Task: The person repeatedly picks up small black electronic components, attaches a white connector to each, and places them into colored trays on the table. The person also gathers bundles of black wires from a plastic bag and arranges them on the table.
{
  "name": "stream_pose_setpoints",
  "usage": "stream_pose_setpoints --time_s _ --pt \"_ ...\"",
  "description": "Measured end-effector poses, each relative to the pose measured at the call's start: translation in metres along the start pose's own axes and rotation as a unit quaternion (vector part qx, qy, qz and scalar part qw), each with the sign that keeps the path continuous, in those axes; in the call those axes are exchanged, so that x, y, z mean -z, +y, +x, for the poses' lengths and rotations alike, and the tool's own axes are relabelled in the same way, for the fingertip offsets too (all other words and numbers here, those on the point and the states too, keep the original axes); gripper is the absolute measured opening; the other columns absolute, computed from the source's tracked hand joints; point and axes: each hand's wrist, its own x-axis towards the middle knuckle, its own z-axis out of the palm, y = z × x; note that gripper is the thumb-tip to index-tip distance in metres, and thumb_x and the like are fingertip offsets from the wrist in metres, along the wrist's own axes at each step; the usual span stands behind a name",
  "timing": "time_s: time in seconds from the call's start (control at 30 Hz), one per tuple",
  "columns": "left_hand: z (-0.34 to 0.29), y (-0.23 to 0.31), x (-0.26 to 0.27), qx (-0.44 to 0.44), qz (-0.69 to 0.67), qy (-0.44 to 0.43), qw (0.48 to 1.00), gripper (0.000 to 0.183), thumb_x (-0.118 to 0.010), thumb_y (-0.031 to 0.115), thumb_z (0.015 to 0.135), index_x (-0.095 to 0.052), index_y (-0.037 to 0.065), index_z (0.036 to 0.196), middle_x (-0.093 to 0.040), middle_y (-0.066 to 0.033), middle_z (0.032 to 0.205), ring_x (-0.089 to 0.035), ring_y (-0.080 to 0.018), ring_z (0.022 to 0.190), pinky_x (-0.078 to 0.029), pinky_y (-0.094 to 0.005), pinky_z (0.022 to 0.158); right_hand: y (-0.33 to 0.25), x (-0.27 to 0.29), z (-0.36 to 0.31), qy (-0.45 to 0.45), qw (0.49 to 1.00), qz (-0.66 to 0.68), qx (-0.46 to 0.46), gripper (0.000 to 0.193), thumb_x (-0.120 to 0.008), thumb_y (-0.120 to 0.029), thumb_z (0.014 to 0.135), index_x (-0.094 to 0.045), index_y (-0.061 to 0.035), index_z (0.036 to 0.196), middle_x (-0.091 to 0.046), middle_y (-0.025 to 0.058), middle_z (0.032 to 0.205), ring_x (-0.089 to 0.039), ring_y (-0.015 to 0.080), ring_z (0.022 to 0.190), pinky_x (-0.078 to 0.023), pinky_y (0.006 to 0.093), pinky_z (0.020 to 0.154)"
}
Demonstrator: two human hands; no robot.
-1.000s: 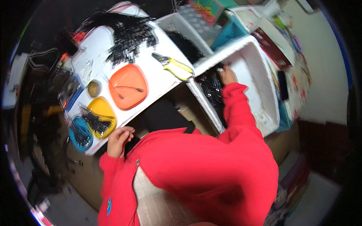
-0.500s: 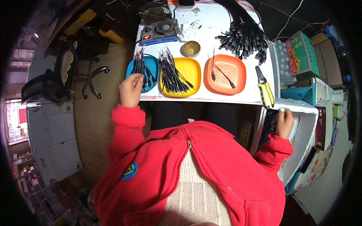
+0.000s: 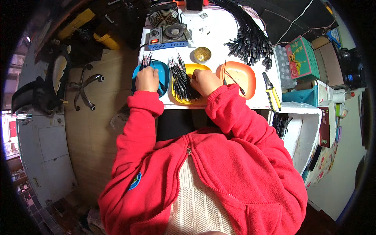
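Two hands down in two trays, yellow tray (image 3: 191,69) as clock centre. Left hand (image 3: 147,79) is at 9 o'clock over the blue tray (image 3: 163,69), back of hand up, fingers curled down at the black leads (image 3: 147,60) lying there; the fingertips are hidden, so can't tell if it has a lead pinched or is just touching. Right hand (image 3: 206,81) sits on the right side of the yellow tray, fingers bent toward the black cable bunch (image 3: 181,83) that fills its left half; can't tell there either, the palm blocks the contact. Leads in both trays lie roughly parallel, thin ends toward 12, probably so one can be picked out end-first without tangling. Orange tray (image 3: 247,73) at 3 o'clock holds a couple of loose cables (image 3: 236,80), one with its dark end near the right sleeve. Trays stand in a row along the near table edge, presumably for short reach. Metal cup (image 3: 202,54) with amber stuff at about 12:30; blue-based device (image 3: 167,39), red switch lit, at 11, likely set back to keep it off the sleeves. Big cable bundle (image 3: 252,47) at 2, plugs facing the person. Yellow-handled pliers (image 3: 272,94) just past 3, handles toward the person, handy for grabbing. White foam box (image 3: 296,107) at 4, more black cables (image 3: 280,124) inside.
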Motion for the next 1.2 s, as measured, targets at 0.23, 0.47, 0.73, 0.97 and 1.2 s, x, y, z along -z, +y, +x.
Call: stream_pose_setpoints --time_s 0.23,0.47,0.73,0.97,1.2 --pt "-0.006 -0.022 0.010 0.081 -0.318 -0.035 0.944 0.015 -0.068 0.010 0.081 -0.069 -0.005 0.080 -0.063 -0.0050 0.067 -0.060 -0.0091 0.062 -0.046 -0.0275 0.057 0.000 0.006 -0.004 0.028 0.999 0.038 -0.023 0.022 -0.062 -0.024 0.082 -0.064 -0.0014 0.081 -0.065 0.0240 0.079 -0.064 0.0417 0.078 -0.050 0.0473 0.069" --pt "-0.027 0.001 0.028 0.135 -0.638 -0.117 0.749 0.028 -0.051 -0.005 0.087 -0.056 -0.005 0.114 -0.065 -0.0122 0.093 -0.056 -0.0094 0.063 -0.041 -0.0184 0.055 -0.015 0.025 -0.030 0.133 0.978 0.143 0.069 0.017 -0.068 -0.015 0.083 -0.062 0.0006 0.086 -0.063 0.0153 0.068 -0.062 0.0256 0.059 -0.048 0.0341 0.056" --pt "-0.074 0.063 0.064 0.091 -0.693 -0.204 0.686 0.017 -0.047 0.012 0.099 -0.054 0.000 0.108 -0.053 -0.0027 0.071 -0.041 -0.0065 0.054 -0.033 -0.0192 0.049 -0.037 0.045 -0.089 0.048 0.946 0.318 0.051 0.015 -0.068 -0.012 0.086 -0.060 -0.0004 0.084 -0.055 0.0008 0.061 -0.051 0.0064 0.056 -0.042 0.0241 0.051" --pt "-0.105 0.100 0.081 0.040 -0.708 -0.178 0.682 0.015 -0.050 0.013 0.098 -0.058 0.001 0.104 -0.060 -0.0037 0.082 -0.040 -0.0038 0.057 -0.032 -0.0165 0.051 -0.040 0.043 -0.114 0.052 0.911 0.402 0.073 0.010 -0.065 -0.007 0.089 -0.057 -0.0004 0.087 -0.058 -0.0025 0.076 -0.051 0.0025 0.067 -0.042 0.0185 0.058" --pt "-0.120 0.117 0.076 0.102 -0.747 -0.113 0.648 0.011 -0.061 0.007 0.092 -0.063 0.001 0.099 -0.064 -0.0049 0.088 -0.061 -0.0105 0.077 -0.052 -0.0229 0.064 -0.042 0.040 -0.125 0.080 0.899 0.423 0.076 0.015 -0.068 -0.011 0.084 -0.058 -0.0005 0.081 -0.056 0.0015 0.064 -0.050 0.0061 0.057 -0.043 0.0237 0.053"
